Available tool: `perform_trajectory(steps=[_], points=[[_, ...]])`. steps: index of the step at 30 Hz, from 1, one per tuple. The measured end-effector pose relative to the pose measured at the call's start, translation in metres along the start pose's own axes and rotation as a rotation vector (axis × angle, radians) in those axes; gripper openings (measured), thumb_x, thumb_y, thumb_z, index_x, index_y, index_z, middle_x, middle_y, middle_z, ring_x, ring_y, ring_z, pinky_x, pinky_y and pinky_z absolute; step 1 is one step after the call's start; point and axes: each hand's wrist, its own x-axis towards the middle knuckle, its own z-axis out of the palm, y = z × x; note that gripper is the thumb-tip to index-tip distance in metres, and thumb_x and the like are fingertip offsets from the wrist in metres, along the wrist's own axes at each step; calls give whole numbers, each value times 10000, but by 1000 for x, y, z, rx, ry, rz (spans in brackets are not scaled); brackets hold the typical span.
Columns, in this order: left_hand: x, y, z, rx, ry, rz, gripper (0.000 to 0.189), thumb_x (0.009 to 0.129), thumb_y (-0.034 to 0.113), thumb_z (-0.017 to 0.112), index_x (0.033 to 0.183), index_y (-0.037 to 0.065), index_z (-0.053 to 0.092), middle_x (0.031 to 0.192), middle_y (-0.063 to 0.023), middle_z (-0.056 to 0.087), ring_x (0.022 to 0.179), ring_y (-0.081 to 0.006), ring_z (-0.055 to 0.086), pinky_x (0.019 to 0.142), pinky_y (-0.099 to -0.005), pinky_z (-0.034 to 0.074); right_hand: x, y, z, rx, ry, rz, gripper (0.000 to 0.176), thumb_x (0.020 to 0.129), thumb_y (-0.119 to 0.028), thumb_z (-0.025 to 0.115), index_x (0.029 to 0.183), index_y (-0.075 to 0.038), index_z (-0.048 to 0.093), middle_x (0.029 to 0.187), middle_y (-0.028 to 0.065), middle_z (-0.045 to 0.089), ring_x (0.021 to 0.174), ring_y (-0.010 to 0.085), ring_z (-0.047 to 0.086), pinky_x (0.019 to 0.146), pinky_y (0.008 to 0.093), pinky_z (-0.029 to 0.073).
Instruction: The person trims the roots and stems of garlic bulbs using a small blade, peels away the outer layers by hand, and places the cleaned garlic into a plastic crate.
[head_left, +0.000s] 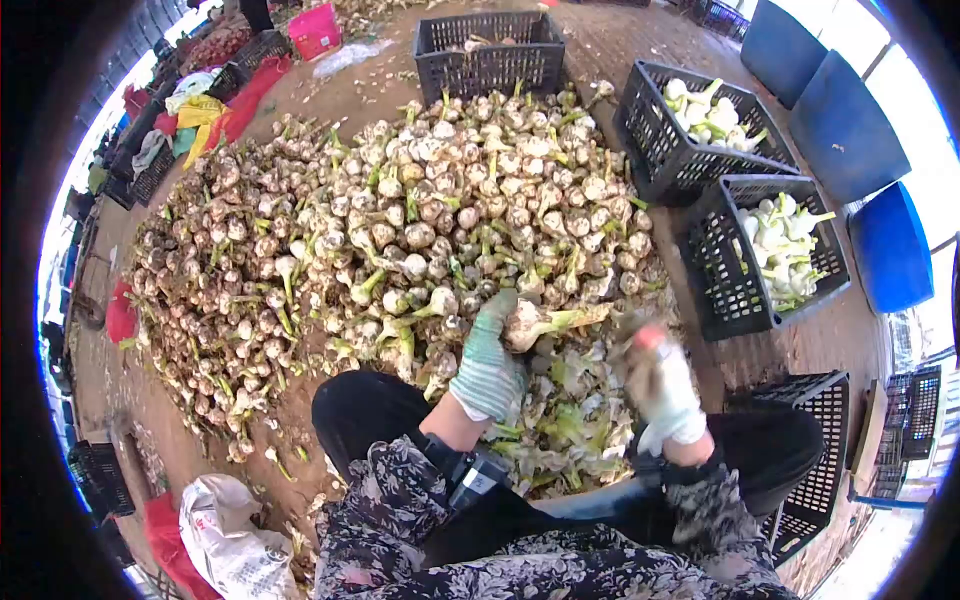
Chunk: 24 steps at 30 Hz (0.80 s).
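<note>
My left hand, in a striped pale green glove, is closed around a garlic bulb. The bulb's thick stem sticks out to the right, towards my other hand. My right hand, also gloved, is raised just right of the stem and smeared by motion. An orange-red patch shows at its top, too blurred to name, and its fingers cannot be made out. Beyond both hands spreads a large heap of soiled garlic bulbs with stems. Peeled skins and leaf scraps lie below, between my knees.
Black plastic crates surround the heap: one at the back, two holding whiter garlic on the right, another by my right knee. A white sack lies lower left. Blue panels stand far right.
</note>
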Motion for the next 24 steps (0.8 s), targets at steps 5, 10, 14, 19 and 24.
perform_trajectory(steps=[5,10,14,19,24], points=[[8,-30,-9,704,-135,463,509,866,374,511,1240,47,401,1144,-47,474,1016,-136,470,920,-270,354,-3,-13,58,-74,-93,77,453,844,-395,569,1088,-29,463,887,22,557,708,94,514,584,225,415],[-15,-12,-1,971,-187,764,608,787,274,655,1265,15,383,1170,-102,459,1041,-213,472,903,-328,381,1,-15,64,38,-136,91,327,770,-156,585,1053,-25,487,936,74,542,827,195,529,693,288,443],[-15,-9,1,1303,-176,1019,679,701,239,733,1247,-5,410,1197,-169,448,1087,-301,457,920,-351,378,5,-17,65,-183,-109,-111,309,868,-282,555,1009,-10,515,896,14,570,777,89,543,675,220,441],[-10,-14,-4,1181,-227,1022,689,701,221,734,1257,-13,402,1225,-163,437,1150,-295,424,947,-354,368,4,-18,69,-1,-23,-57,280,842,-244,593,912,21,536,818,28,577,742,90,551,661,214,447],[-10,-17,-4,1087,-252,945,696,727,218,715,1281,-19,368,1235,-152,428,1131,-257,447,948,-330,364,-3,-31,59,-12,-93,40,235,829,-212,600,886,5,531,796,42,582,733,87,561,660,221,459]])
